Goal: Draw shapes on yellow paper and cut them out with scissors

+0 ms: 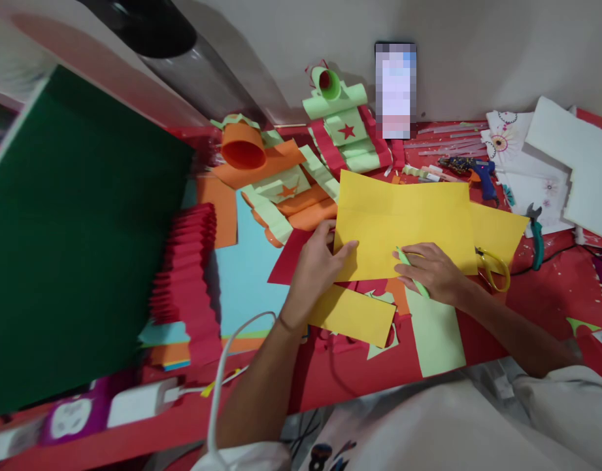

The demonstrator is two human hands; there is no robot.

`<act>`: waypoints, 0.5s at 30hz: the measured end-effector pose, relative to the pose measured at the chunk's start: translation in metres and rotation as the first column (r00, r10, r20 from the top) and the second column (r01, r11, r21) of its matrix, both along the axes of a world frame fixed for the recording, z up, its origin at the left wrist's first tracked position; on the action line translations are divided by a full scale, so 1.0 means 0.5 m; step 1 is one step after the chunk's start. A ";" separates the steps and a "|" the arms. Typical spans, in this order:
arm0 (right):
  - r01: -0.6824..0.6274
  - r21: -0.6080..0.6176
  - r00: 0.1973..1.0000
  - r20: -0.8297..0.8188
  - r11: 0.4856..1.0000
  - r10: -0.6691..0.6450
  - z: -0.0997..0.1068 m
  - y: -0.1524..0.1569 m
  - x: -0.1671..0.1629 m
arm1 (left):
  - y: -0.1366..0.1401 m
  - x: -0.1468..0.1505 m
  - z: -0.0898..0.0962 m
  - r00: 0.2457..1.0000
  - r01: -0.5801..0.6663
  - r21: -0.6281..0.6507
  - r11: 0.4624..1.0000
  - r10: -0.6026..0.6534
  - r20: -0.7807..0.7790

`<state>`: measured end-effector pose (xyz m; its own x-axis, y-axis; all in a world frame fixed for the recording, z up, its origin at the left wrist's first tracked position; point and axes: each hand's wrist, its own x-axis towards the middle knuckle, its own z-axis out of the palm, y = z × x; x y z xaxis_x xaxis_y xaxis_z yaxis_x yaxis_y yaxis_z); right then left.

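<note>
A large yellow paper sheet [408,216] lies in front of me, its top edge slightly raised. My left hand [323,258] grips its lower left edge, thumb on top and fingers curled at the side. Near the sheet's lower edge, my right hand [431,271] holds a slim light green pen-shaped tool [413,275]; its exact kind is unclear. Below the sheet are a smaller yellow paper piece [354,314], a pale green strip [435,333] and red paper scraps. Yellow-handled scissors [497,269] rest beside my right forearm, on another yellow piece.
Paper figures with stars, one orange [281,190] and one green-red [347,131], stand behind. A phone [395,91] leans on the wall. A glue gun [482,173] and pliers [536,237] lie right; pleated red paper [193,275], a dark green board [80,235] and a white cable [222,379] left.
</note>
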<state>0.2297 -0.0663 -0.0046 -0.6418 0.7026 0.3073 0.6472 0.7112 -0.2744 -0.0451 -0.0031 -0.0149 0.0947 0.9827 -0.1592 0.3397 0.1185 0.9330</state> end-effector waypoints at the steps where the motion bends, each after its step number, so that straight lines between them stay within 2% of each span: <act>1: 0.001 -0.009 1.000 -0.008 1.000 -0.001 0.001 0.000 0.000 | 0.000 0.000 0.000 1.000 -0.003 0.008 1.000 0.003 -0.009; 7: -0.006 -0.079 0.996 -0.091 0.997 -0.001 -0.003 0.001 0.007 | 0.003 -0.001 0.004 0.999 -0.010 0.036 0.999 0.012 -0.044; 15: -0.010 -0.029 0.993 -0.121 1.000 0.007 -0.005 0.000 0.004 | 0.004 0.003 0.015 1.000 -0.006 0.005 1.000 0.006 -0.009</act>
<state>0.2316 -0.0664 -0.0069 -0.6074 0.7072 0.3619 0.6020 0.7070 -0.3711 -0.0436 -0.0012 -0.0077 0.0871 0.9841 -0.1551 0.3474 0.1160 0.9305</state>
